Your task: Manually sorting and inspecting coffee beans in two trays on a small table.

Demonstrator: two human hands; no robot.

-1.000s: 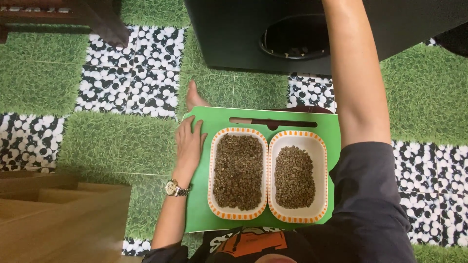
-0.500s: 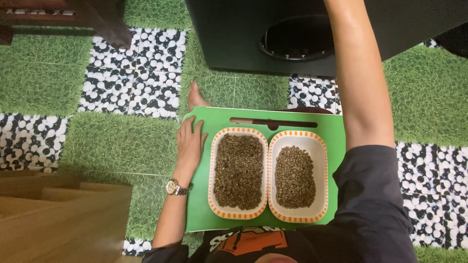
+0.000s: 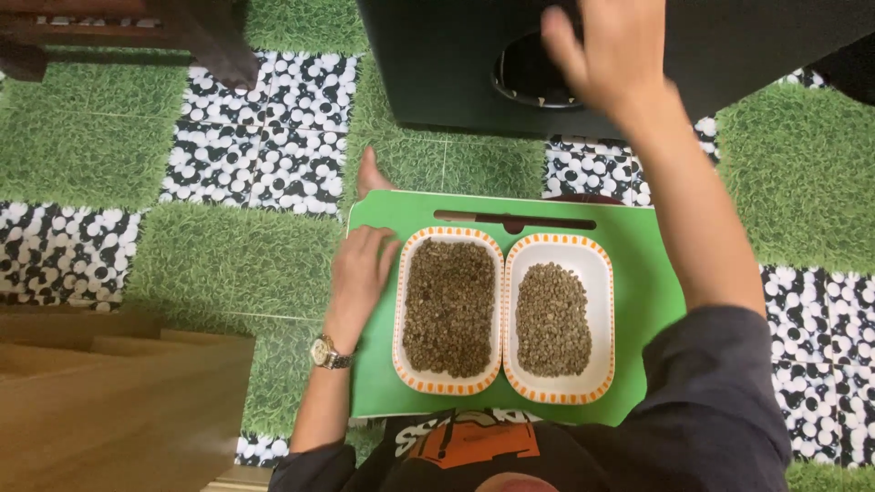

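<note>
A green tray [image 3: 647, 301] rests on my lap. On it stand two white oblong dishes with orange-striped rims, side by side. The left dish [image 3: 448, 310] is fuller with small brownish-green beans; the right dish [image 3: 558, 319] holds a smaller heap. My left hand [image 3: 358, 273] lies on the tray's left edge, fingers curled against the left dish's rim; a metal watch is on that wrist. My right hand [image 3: 606, 55] is raised in front of the black box, fingers spread, holding nothing, blurred by motion.
A large black box [image 3: 437, 64] with a round opening [image 3: 533, 77] stands ahead. My bare foot [image 3: 369, 173] pokes out beyond the tray. The floor has grass-pattern and pebble-pattern tiles. Wooden steps [image 3: 118, 401] are at lower left, a dark wooden leg [image 3: 223, 41] at top left.
My right arm has drawn back from above the black box, so the hand is now in view. My left hand's fingers have curled toward the left dish. The view shifted slightly.
</note>
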